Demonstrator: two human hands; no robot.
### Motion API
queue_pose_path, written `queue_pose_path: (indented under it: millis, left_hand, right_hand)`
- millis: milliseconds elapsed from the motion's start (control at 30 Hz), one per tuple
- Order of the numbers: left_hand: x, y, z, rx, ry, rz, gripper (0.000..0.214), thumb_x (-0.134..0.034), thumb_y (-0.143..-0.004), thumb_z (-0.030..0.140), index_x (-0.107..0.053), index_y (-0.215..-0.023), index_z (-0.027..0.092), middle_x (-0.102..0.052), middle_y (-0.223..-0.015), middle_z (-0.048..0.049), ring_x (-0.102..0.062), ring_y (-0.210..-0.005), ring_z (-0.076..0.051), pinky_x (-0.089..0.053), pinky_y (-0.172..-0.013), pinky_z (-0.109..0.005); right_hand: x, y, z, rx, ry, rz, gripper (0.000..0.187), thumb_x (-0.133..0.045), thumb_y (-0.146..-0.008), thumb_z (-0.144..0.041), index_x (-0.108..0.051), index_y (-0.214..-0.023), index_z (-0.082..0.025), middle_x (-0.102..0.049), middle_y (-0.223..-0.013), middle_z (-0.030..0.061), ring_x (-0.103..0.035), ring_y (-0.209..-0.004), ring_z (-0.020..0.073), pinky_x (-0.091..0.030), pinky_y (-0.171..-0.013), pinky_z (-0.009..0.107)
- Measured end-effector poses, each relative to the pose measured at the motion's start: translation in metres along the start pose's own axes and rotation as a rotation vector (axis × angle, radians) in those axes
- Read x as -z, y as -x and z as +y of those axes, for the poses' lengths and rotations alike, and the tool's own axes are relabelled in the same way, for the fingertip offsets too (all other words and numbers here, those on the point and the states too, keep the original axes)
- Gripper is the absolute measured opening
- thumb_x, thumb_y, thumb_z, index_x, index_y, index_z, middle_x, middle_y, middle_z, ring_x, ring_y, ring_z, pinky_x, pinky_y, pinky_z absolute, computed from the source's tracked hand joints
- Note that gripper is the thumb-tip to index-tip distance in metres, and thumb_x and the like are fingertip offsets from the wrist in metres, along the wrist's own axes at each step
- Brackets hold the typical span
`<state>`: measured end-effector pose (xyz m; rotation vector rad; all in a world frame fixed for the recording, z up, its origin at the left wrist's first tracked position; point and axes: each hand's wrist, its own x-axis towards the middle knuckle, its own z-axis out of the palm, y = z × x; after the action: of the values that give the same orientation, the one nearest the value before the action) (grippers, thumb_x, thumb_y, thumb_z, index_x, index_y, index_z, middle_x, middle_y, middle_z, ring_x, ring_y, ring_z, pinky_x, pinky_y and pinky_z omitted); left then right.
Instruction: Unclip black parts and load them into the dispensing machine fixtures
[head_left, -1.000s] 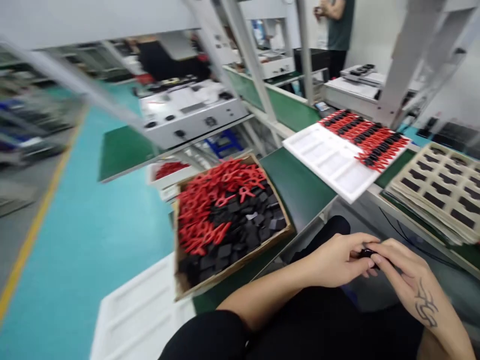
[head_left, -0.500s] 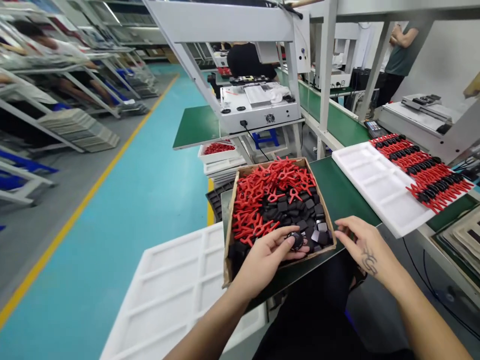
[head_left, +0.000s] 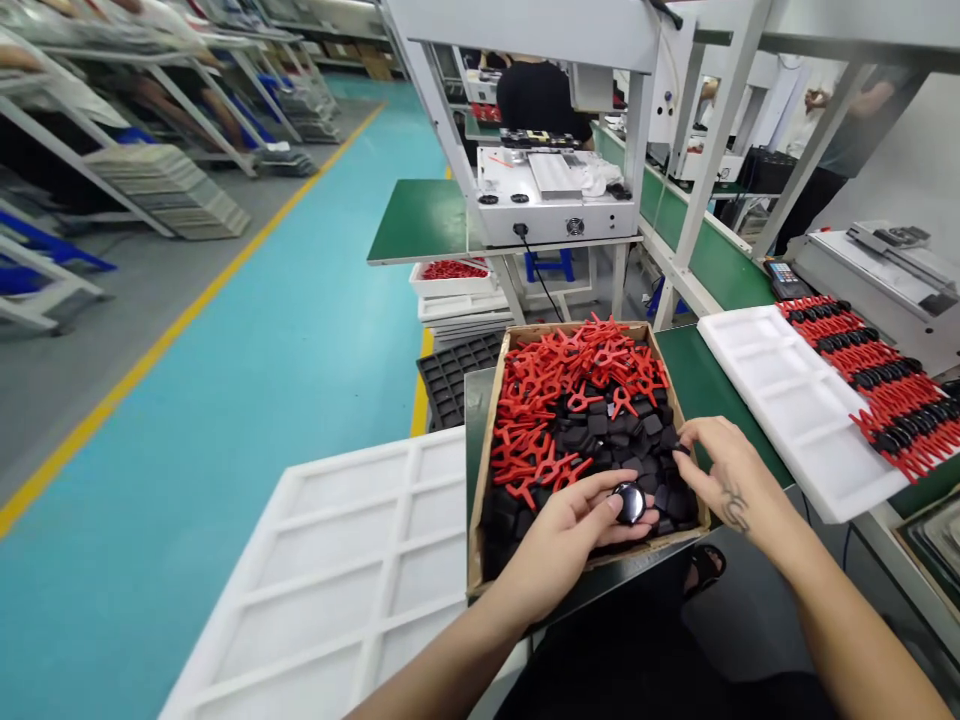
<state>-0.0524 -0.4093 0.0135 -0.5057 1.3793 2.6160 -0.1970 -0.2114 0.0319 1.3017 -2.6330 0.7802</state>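
Note:
My left hand (head_left: 581,525) is closed on a round black disc with a glossy face (head_left: 630,503), held between thumb and fingers above the near side of a cardboard box (head_left: 484,480). Over the box's right edge, my right hand (head_left: 724,470) has thumb and fingertips pinched together; something small and dark shows at the tips, too little to name. Inside the box, red plastic clamps (head_left: 544,385) fill the back and left, and small black square blocks (head_left: 619,440) are heaped towards the right and front.
Right of the box, a white divided tray (head_left: 795,390) carries rows of red clamps with black round pieces (head_left: 877,375). Another white tray (head_left: 330,560) lies at the lower left. Ahead stands a white machine (head_left: 559,200); a black grid tray (head_left: 461,375) sits below it.
My right hand has moved from beside the box's edge to over it, its fingertips closing together. The disc in my left hand has tilted, so its face now reflects light. The view has shifted.

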Motion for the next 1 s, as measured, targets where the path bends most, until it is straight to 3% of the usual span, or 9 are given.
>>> queue_pose_path:
  millis: [100,233,333,467,667,1000]
  left_hand:
    - [0.0,0.002,0.0,0.003,0.053,-0.007,0.059,-0.092,-0.086,0.045,-0.072,-0.132,0.013,-0.081,-0.121,-0.0168,-0.08,-0.113,-0.035,-0.062,-0.107,-0.05]
    - [0.001,0.002,-0.002,-0.057,0.074,0.017,0.056,-0.095,-0.082,0.045,-0.076,-0.126,0.016,-0.078,-0.104,-0.0072,-0.08,-0.103,-0.029,-0.065,-0.104,-0.048]
    - [0.002,0.002,-0.003,-0.091,0.088,0.014,0.053,-0.095,-0.082,0.047,-0.077,-0.121,0.016,-0.076,-0.096,-0.0042,-0.079,-0.099,-0.026,-0.065,-0.102,-0.047]
    - [0.003,0.001,-0.006,-0.086,0.099,-0.02,0.05,-0.091,-0.086,0.046,-0.077,-0.122,0.015,-0.078,-0.111,-0.0104,-0.078,-0.108,-0.029,-0.063,-0.106,-0.047]
    - [0.007,0.0,-0.009,-0.044,0.163,-0.028,0.053,-0.093,-0.085,0.047,-0.077,-0.127,0.017,-0.079,-0.121,-0.011,-0.079,-0.11,-0.029,-0.061,-0.11,-0.047]
    - [0.007,0.001,-0.01,-0.074,0.105,-0.044,0.051,-0.088,-0.09,0.045,-0.075,-0.131,0.018,-0.08,-0.119,-0.0103,-0.078,-0.114,-0.028,-0.06,-0.11,-0.045]
  right_hand:
    - [0.006,0.008,-0.015,0.052,-0.199,0.079,0.009,-0.064,-0.103,-0.018,-0.062,-0.108,-0.024,-0.078,-0.114,0.0076,-0.074,-0.105,0.0245,-0.059,-0.093,0.039]
    - [-0.004,0.017,-0.036,0.374,-0.101,0.101,0.022,-0.063,-0.102,-0.008,-0.066,-0.12,-0.02,-0.08,-0.12,0.016,-0.077,-0.108,0.0293,-0.062,-0.094,0.046]
    - [-0.011,0.022,-0.039,0.469,-0.035,0.09,0.035,-0.06,-0.102,-0.004,-0.067,-0.134,-0.017,-0.078,-0.129,0.0212,-0.076,-0.118,0.034,-0.063,-0.096,0.051]
    - [-0.015,0.026,-0.03,0.45,-0.128,0.045,0.046,-0.062,-0.104,-0.006,-0.063,-0.147,-0.021,-0.076,-0.137,0.018,-0.074,-0.124,0.0306,-0.063,-0.102,0.049]
    - [-0.021,0.032,-0.024,0.368,-0.249,0.054,0.052,-0.065,-0.103,-0.005,-0.064,-0.15,-0.025,-0.075,-0.136,0.0137,-0.07,-0.128,0.0281,-0.062,-0.108,0.047]
    - [-0.024,0.027,-0.027,0.312,-0.331,0.044,0.049,-0.069,-0.101,-0.009,-0.067,-0.146,-0.03,-0.078,-0.13,0.0106,-0.073,-0.121,0.0307,-0.064,-0.101,0.051]
